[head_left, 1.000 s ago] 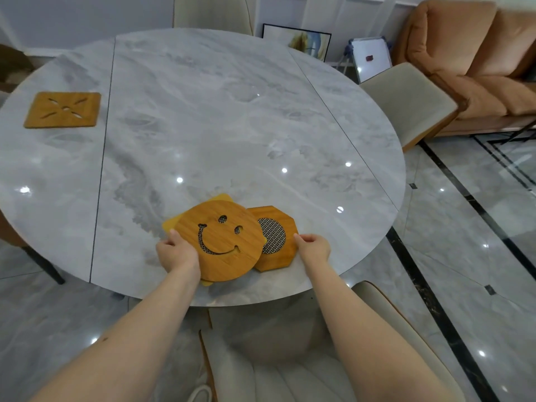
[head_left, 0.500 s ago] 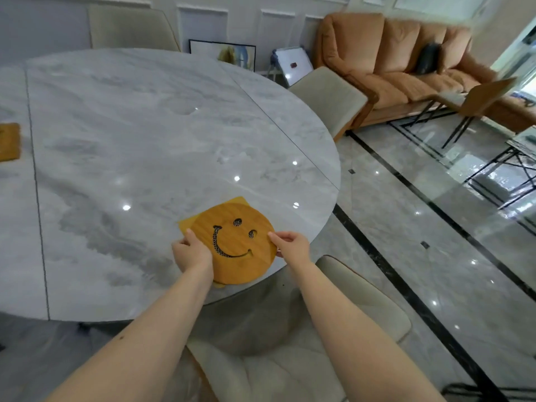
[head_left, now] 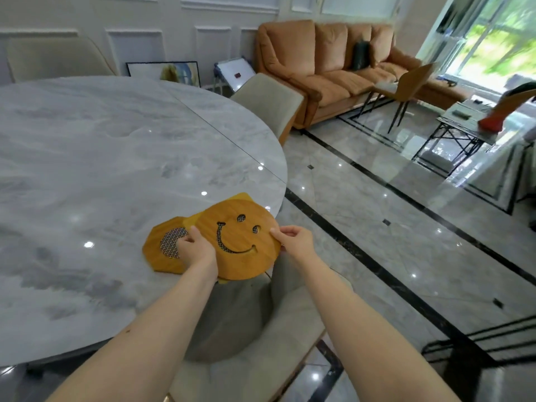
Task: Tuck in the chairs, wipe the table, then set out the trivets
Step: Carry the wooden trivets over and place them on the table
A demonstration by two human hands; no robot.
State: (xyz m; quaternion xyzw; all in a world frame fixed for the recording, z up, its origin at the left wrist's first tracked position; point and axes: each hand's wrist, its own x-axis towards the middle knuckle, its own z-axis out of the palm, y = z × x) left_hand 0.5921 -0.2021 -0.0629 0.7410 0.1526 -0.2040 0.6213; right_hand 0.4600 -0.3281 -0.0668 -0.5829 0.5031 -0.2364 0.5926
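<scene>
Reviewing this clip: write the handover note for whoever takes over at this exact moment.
Left hand: grips the left edge of the round wooden smiley-face trivet.
Right hand: pinches its right edge.
The smiley trivet overhangs the grey marble table edge, with a yellow piece under it. The octagonal wooden trivet with a mesh centre lies on the table beside the left hand.
Done: chairs in view sit close to the table; wiping cannot be judged.
Left: place the smiley trivet and whatever is beneath it.
</scene>
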